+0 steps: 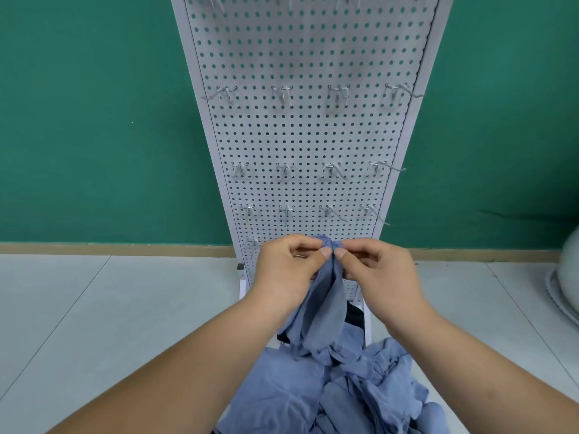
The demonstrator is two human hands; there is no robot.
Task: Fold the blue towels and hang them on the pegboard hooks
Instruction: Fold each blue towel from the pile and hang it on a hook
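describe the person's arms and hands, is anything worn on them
Nothing is worn. The left hand and right hand are bare: no gloves, rings or watch. The left forearm and right forearm are bare too, no sleeve showing up to the picture's edge. The thumbnails look short and unpainted.

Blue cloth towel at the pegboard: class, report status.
Left hand and right hand both pinching blue cloth towel at its top edge. Towel hangs bunched over blue towel pile. Metal hooks on white perforated pegboard bare; nothing blocking.
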